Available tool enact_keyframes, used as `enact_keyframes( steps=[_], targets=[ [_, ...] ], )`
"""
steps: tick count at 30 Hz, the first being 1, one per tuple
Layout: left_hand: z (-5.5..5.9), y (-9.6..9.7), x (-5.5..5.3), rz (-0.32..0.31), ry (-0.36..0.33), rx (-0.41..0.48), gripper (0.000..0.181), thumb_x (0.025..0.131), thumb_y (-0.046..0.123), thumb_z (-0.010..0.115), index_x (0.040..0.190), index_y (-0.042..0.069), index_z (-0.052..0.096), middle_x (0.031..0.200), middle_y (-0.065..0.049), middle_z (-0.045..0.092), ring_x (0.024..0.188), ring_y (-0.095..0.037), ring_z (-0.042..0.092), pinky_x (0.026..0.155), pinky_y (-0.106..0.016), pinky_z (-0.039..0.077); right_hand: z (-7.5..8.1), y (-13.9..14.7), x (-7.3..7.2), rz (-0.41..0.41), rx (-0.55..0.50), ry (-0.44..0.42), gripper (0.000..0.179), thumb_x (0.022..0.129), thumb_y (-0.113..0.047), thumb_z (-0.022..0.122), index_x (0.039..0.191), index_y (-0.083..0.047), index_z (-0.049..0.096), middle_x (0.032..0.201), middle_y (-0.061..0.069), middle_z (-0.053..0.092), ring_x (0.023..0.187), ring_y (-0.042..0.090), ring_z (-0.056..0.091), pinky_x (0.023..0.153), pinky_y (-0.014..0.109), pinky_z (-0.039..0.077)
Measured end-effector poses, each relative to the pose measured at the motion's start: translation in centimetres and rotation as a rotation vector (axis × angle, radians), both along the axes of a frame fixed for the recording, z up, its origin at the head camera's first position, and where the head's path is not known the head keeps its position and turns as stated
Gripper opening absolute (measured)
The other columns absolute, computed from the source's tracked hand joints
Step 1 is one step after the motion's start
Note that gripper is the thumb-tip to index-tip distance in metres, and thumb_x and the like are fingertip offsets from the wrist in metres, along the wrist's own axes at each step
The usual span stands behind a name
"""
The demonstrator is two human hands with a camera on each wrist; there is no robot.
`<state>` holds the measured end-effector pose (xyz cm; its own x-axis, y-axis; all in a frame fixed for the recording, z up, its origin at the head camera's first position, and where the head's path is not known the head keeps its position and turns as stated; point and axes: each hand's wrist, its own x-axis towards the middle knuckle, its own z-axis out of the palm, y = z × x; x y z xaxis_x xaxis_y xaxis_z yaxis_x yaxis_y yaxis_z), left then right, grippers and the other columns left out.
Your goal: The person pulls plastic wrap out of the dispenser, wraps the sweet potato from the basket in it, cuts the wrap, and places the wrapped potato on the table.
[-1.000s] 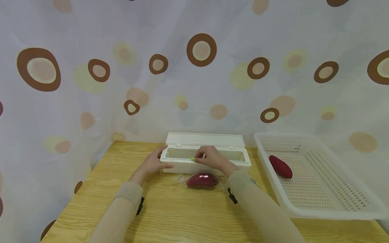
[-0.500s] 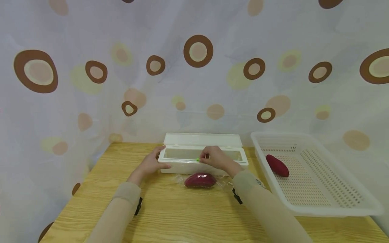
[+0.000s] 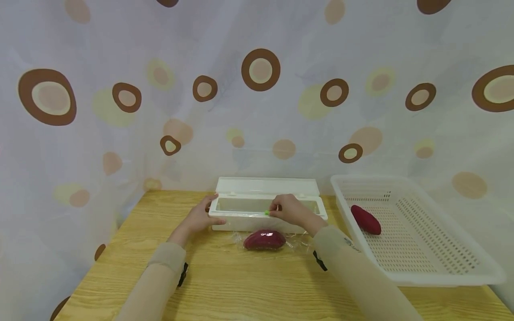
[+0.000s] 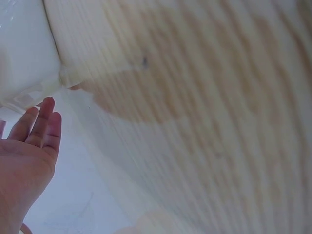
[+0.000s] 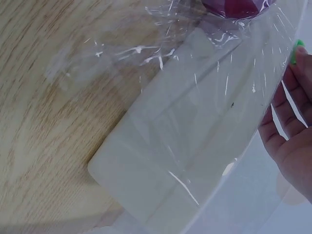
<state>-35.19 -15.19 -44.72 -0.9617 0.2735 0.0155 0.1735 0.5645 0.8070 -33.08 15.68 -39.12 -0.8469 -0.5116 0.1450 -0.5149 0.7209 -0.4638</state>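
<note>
A long white cling film box (image 3: 241,223) lies on the table with its lid raised at the back. My left hand (image 3: 199,217) grips its left end, thumb in front. At the box's front rim my right hand (image 3: 291,209) pinches a small green slide cutter (image 3: 267,212); in the right wrist view the green piece (image 5: 295,51) shows at the fingertips. Clear cling film (image 5: 122,63) hangs over the box's front. It spreads about a purple-red sweet potato (image 3: 264,239) lying just before the box. The left wrist view shows my left fingers (image 4: 41,124) against the box end.
On the right stands a white perforated plastic basket (image 3: 441,280), with a second purple-red sweet potato (image 3: 366,220) inside at its left. The wooden table (image 3: 229,290) meets a patterned curtain (image 3: 281,116) behind the box.
My right hand has slid rightward along the box's front rim with the green cutter. The left hand keeps its grip on the box's left end. The view has shifted slightly.
</note>
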Motion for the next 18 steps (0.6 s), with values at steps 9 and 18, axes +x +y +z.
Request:
enact_keyframes(
  steps=[9, 18],
  targets=[
    [-0.1, 0.3, -0.1, 0.006, 0.005, 0.011, 0.099, 0.070, 0.036, 0.082, 0.149, 0.021, 0.025, 0.141, -0.018, 0.042, 0.122, -0.031, 0.048, 0.097, -0.046, 0.042, 0.0, 0.8, 0.2, -0.016, 0.010, 0.041, 0.008, 0.085, -0.012, 0.070, 0.085, -0.004, 0.070, 0.073, 0.001, 0.063, 0.060, 0.007, 0.049, 0.055, 0.022, 0.042],
    [-0.3, 0.2, -0.2, 0.025, -0.008, 0.020, 0.101, 0.068, 0.038, 0.084, 0.149, 0.024, 0.025, 0.140, -0.017, 0.045, 0.118, -0.028, 0.050, 0.098, -0.045, 0.041, 0.5, 2.4, 0.7, -0.069, 0.049, 0.027, 0.007, 0.085, -0.012, 0.070, 0.086, -0.005, 0.070, 0.076, 0.001, 0.063, 0.060, 0.009, 0.049, 0.055, 0.024, 0.042]
  ],
)
